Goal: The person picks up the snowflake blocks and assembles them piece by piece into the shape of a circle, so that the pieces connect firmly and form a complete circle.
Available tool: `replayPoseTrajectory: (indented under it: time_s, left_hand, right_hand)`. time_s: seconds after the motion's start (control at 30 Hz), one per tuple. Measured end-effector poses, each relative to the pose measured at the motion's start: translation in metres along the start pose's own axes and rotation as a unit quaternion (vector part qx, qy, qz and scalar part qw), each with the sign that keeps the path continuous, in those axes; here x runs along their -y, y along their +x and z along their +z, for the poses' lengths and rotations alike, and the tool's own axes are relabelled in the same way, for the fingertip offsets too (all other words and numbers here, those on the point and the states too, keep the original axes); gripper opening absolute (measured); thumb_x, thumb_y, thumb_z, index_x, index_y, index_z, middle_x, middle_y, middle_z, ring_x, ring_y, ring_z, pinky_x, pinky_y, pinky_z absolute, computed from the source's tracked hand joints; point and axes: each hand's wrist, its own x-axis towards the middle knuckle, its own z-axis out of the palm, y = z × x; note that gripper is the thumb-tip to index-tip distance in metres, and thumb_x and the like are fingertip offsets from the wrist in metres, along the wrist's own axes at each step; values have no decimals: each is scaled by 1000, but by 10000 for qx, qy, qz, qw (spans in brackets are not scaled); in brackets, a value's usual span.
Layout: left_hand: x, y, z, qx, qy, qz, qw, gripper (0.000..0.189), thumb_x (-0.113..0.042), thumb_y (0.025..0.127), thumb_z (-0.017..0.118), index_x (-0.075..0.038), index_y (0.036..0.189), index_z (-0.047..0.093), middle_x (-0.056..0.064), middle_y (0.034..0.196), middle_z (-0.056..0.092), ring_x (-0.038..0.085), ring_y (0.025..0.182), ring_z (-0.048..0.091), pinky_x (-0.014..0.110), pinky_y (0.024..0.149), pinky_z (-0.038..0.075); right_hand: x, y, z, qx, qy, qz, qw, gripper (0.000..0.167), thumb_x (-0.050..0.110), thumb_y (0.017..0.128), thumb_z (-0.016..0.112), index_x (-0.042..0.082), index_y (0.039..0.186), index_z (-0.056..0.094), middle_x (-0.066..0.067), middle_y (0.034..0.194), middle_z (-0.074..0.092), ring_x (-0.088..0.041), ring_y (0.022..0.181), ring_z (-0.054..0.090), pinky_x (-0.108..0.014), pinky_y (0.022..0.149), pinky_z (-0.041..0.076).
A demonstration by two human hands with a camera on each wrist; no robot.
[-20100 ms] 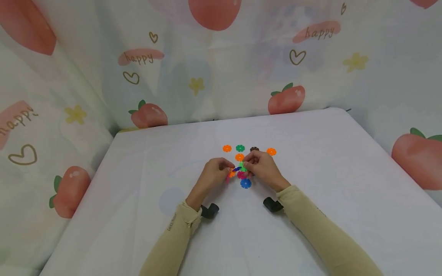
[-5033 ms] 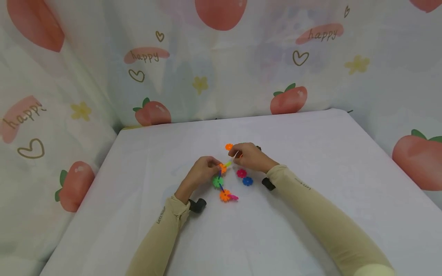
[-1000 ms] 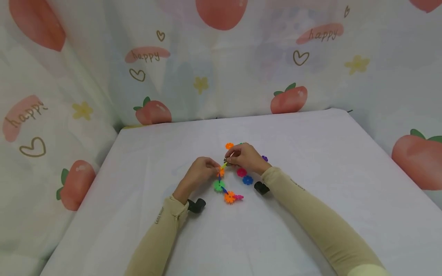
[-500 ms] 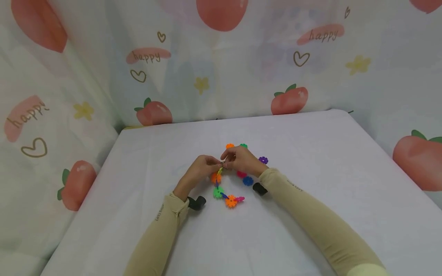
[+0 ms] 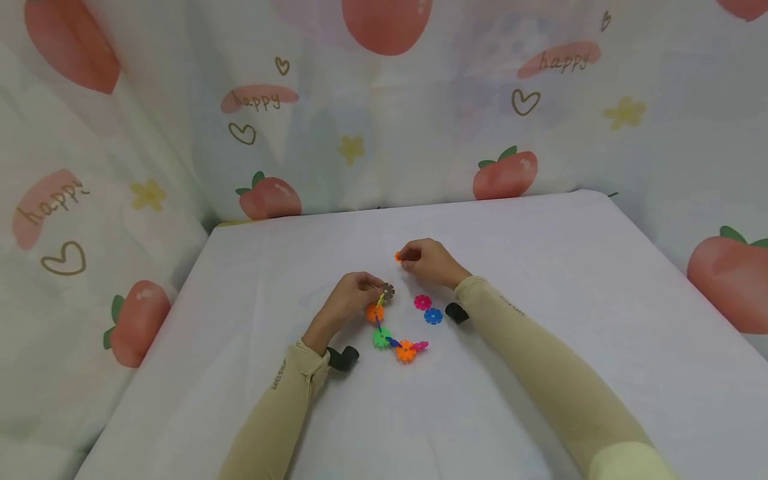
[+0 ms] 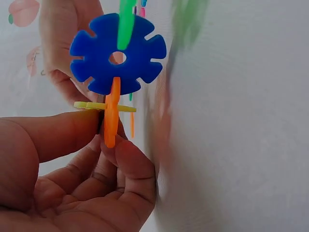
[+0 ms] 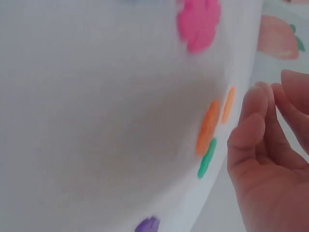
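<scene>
My left hand (image 5: 350, 297) pinches the brown snowflake disc (image 5: 389, 291) at the upper end of a chain of interlocking plastic discs. Below it hang a yellow disc (image 6: 82, 105) and an orange disc (image 5: 375, 313). A blue disc (image 6: 96, 43) links that to a green disc (image 5: 381, 338); then come a dark blue disc (image 5: 393, 342), another orange disc and a pink disc (image 5: 423, 345). My right hand (image 5: 433, 262) hovers over the loose discs at the back, fingers loosely bent, with nothing visible between them. An orange disc (image 5: 397, 256) peeks out past its fingertips.
Loose on the white tabletop (image 5: 510, 400) are a magenta disc (image 5: 423, 302) and a blue disc (image 5: 433, 316). In the right wrist view, a green disc (image 7: 206, 158), orange discs and a purple disc (image 7: 147, 225) lie near the right hand. A printed curtain (image 5: 408, 133) stands behind.
Within the last second my right hand brought the brown disc to the yellow one, let it go there and moved back over the loose discs. The chain is longer than 20 seconds ago.
</scene>
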Motion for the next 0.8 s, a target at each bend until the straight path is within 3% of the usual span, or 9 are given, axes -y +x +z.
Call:
replayPoseTrajectory:
  time_s: [0.23, 0.33, 0.6, 0.8]
  left_hand:
    - [-1, -1, 0, 20, 196, -230, 9995, 18, -15, 104, 69, -4, 117, 74, 8, 109, 71, 22, 91, 60, 31, 78, 49]
    - [0, 0, -1, 37, 212, -223, 9995, 18, -15, 104, 70, -4, 117, 74, 8, 109, 72, 22, 92, 60, 31, 78, 49]
    - [2, -2, -3, 105, 89, -113, 9998, 19, -15, 104, 70, -3, 117, 75, 8, 108, 72, 21, 90, 60, 30, 77, 49]
    - [5, -1, -4, 82, 37, -110, 9999, 19, -18, 104, 71, -4, 116, 75, 7, 107, 72, 21, 90, 60, 30, 76, 49]
  right_hand:
    - [-12, 13, -9, -105, -160, 475, 9987, 25, 7, 105, 66, -3, 127, 72, -19, 123, 68, -35, 113, 61, -43, 99, 55]
    - [-13, 19, -8, -47, -303, 498, 9983, 29, 6, 103, 66, -2, 131, 72, -21, 124, 65, -36, 114, 59, -43, 98, 56]
    - [-9, 33, -1, 259, -1311, 531, 9896, 41, 8, 100, 68, 4, 141, 69, -25, 126, 60, -41, 123, 47, -45, 97, 50]
    - [-7, 35, 4, 262, -1805, 355, 9826, 29, 8, 99, 72, 4, 128, 73, -23, 120, 59, -41, 118, 47, -48, 97, 46]
